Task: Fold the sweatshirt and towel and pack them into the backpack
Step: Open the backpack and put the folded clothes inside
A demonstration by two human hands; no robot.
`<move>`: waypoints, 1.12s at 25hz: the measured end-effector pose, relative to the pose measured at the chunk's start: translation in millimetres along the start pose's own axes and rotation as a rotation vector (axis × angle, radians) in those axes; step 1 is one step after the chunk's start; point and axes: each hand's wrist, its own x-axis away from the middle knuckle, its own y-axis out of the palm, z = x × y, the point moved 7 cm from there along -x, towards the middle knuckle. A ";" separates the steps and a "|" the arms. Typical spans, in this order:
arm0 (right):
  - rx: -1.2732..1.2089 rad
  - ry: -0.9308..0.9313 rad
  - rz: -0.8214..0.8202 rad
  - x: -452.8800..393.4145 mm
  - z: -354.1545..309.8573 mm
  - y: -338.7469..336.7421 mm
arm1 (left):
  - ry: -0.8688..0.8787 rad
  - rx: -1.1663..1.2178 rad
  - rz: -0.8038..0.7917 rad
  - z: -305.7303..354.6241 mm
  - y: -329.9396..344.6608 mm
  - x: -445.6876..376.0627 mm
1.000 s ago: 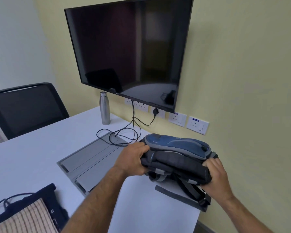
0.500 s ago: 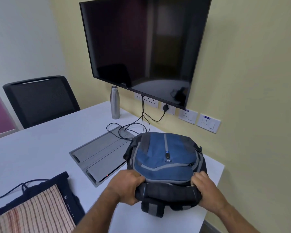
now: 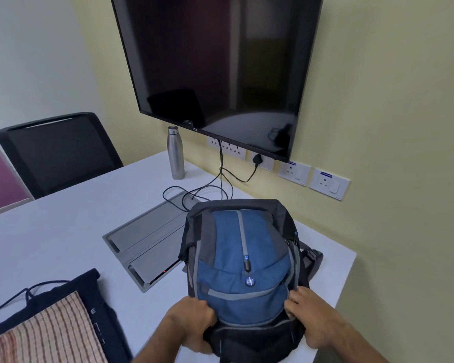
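Observation:
A blue, grey and black backpack (image 3: 243, 258) lies front side up near the table's right end, its top toward me. My left hand (image 3: 192, 322) grips the near left edge of its top. On the near right side my right hand (image 3: 309, 315) pinches the fabric by the zip. At the lower left a folded striped towel (image 3: 41, 334) lies on top of a dark navy sweatshirt (image 3: 100, 305) with a drawstring.
The white table (image 3: 63, 237) has a grey flap panel (image 3: 147, 242) set in its middle, with black cables (image 3: 215, 187) running up to wall sockets. A steel bottle (image 3: 175, 153) stands by the wall under a mounted screen (image 3: 220, 66). A black chair (image 3: 55, 150) stands at the far left.
The backpack has been turned from lying on its side to front side up and drawn closer to me. Both hands have shifted to its near top edge.

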 end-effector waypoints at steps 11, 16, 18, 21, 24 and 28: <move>-0.493 0.468 0.376 -18.5 115.2 -50.6 | 0.220 -0.066 0.604 31.5 -123.5 -74.9; -0.586 0.567 0.300 -55.6 149.5 -30.4 | 0.346 -0.254 0.467 81.4 -132.9 -155.5; -0.611 0.560 0.306 -67.0 151.2 -25.6 | 0.370 -0.320 0.380 91.0 -133.9 -176.4; -0.651 0.560 0.383 -73.5 161.0 -28.0 | 0.379 -0.341 0.230 91.5 -135.9 -195.3; -0.649 0.530 0.402 -74.3 164.8 -33.4 | 0.386 -0.335 0.172 91.3 -140.0 -202.2; -0.479 0.429 0.353 -75.6 157.9 -44.4 | 0.382 -0.318 0.150 94.9 -145.5 -208.5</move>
